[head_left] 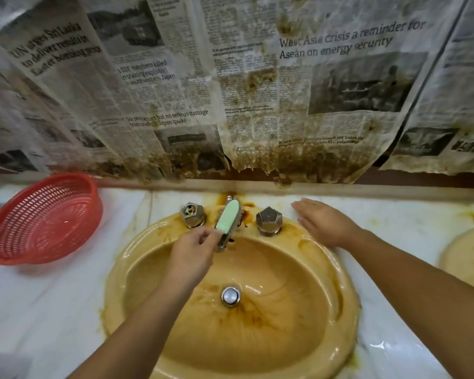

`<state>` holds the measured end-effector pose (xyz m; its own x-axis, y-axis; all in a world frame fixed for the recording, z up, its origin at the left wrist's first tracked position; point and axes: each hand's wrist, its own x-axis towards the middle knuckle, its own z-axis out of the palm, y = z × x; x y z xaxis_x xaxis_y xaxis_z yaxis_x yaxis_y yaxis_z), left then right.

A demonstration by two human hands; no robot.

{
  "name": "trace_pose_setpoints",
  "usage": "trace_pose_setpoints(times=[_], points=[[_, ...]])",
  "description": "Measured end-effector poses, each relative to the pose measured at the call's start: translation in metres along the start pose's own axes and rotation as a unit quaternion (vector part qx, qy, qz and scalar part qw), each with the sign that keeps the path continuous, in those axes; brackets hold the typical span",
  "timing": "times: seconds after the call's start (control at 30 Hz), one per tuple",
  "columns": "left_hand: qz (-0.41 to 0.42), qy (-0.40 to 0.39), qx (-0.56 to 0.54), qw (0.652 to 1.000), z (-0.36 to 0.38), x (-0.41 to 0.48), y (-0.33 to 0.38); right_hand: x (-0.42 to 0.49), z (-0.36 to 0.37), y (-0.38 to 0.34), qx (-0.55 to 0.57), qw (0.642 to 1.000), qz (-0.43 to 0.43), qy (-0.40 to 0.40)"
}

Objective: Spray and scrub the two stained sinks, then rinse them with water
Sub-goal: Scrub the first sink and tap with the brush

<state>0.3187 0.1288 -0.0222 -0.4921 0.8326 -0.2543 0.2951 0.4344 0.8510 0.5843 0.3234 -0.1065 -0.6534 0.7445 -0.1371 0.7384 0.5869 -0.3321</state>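
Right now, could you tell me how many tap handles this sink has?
2: one tap handle left of the scrubbing brush, the other right of it, beside the right hand. None looks hidden.

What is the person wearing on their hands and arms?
Nothing at all. The left hand and the right hand are bare: no gloves, rings, watch or bracelet show. The left forearm and the right forearm are bare too, with no sleeve in view down to the picture's edge.
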Motion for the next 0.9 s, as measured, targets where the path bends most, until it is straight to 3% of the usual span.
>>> trace_pose_setpoints(times=[0.27,0.5,0.7,0.8,0.9], points=[[0.038,0.093,0.112,0.989,-0.017,0.033,-0.009,0.044,0.023,0.027,-0.044,0.996,-0.076,-0.014],[0.045,0.109,0.271,0.955,-0.029,0.056,-0.008,0.045,0.028,0.033,-0.040,0.996,-0.074,-0.008],[0.101,-0.008,0.366,0.925,-0.026,0.077,-0.008,0.046,0.032,0.037,-0.051,0.996,-0.070,0.001],[0.079,-0.067,0.403,0.909,-0.012,0.096,-0.001,0.046,0.031,0.037,-0.057,0.996,-0.069,0.006],[0.034,-0.090,0.372,0.923,-0.004,0.107,0.003,0.046,0.032,0.037,-0.062,0.995,-0.072,0.016]])
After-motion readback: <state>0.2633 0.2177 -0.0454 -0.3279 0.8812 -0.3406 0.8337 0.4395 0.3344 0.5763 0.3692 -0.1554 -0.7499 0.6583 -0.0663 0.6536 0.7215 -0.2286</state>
